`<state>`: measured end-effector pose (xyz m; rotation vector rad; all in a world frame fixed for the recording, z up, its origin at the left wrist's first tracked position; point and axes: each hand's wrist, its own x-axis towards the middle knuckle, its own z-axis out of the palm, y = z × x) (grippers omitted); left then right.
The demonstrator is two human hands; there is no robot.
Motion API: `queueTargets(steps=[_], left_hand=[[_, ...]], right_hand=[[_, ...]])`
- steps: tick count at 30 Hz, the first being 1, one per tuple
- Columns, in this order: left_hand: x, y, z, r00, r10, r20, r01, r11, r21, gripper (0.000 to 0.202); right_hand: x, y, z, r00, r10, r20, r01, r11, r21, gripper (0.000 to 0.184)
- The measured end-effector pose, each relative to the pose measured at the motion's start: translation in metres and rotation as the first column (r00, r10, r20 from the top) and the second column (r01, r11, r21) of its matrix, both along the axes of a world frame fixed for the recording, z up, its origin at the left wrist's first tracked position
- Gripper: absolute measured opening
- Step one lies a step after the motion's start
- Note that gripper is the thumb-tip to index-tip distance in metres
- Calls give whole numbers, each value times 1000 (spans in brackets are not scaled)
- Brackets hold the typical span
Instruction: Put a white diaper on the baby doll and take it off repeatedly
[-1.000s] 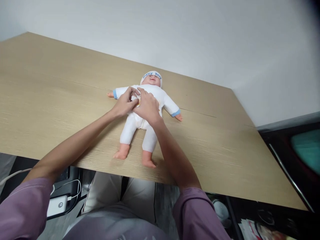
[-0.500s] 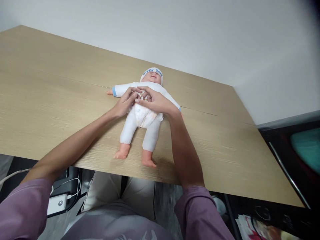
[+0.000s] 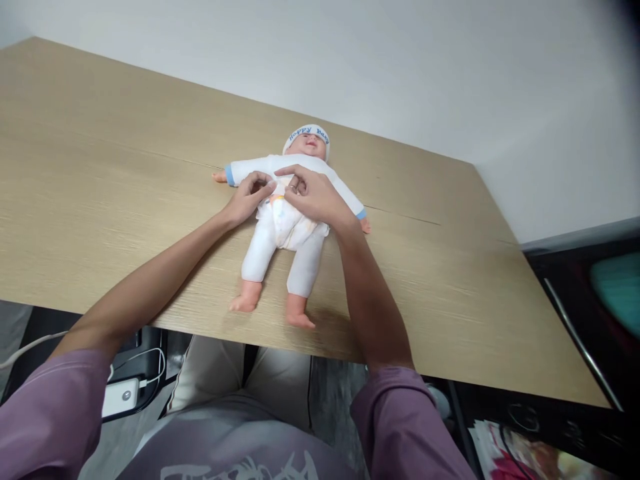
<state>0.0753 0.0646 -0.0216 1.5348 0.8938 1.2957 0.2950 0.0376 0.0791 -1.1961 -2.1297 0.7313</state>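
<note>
A baby doll (image 3: 260, 257) in a white suit with blue cuffs and a "Happy Baby" cap lies on its back, its feet towards me. Around its hips is a white diaper (image 3: 286, 227), with an orange and yellow print at the waist. My left hand (image 3: 251, 197) is at the diaper's waist on the left, thumb and fingers pinched on its edge. Opposite it, my right hand (image 3: 316, 195) lies over the doll's belly, index finger stretched out, thumb and other fingers curled at the diaper's waist. My fingers partly hide the waistband.
The doll lies on a wooden table (image 3: 125, 187) with a seam across it, against a white wall (image 3: 350, 60). Below the front edge, a white device (image 3: 120, 397) with a cable is at the left. Printed papers (image 3: 520, 450) lie at the lower right.
My hands, whose fingertips met over the doll's belly, have moved slightly apart. More of the diaper's coloured waist print shows. The doll stays in place while the view shifts slightly.
</note>
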Motion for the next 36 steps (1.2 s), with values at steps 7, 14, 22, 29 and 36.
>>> queueTargets(steps=[7, 14, 22, 29, 36], left_hand=[[5, 3, 6, 995, 92, -35, -92, 996, 8, 43], [10, -91, 62, 911, 338, -237, -248, 908, 338, 22], [-9, -160, 50, 690, 96, -717, 117, 963, 242, 26], [-1, -121, 38, 680, 186, -709, -5, 968, 249, 40], [-1, -107, 34, 694, 154, -703, 69, 958, 277, 40]], right_hand=[[0, 4, -1, 999, -32, 9, 30, 992, 119, 47], [-2, -81, 12, 985, -146, -93, 164, 956, 243, 26], [33, -159, -44, 998, -46, 31, 42, 993, 112, 13], [30, -125, -64, 960, -274, 52, 258, 942, 213, 22], [12, -133, -69, 923, -338, 185, 297, 929, 220, 18]])
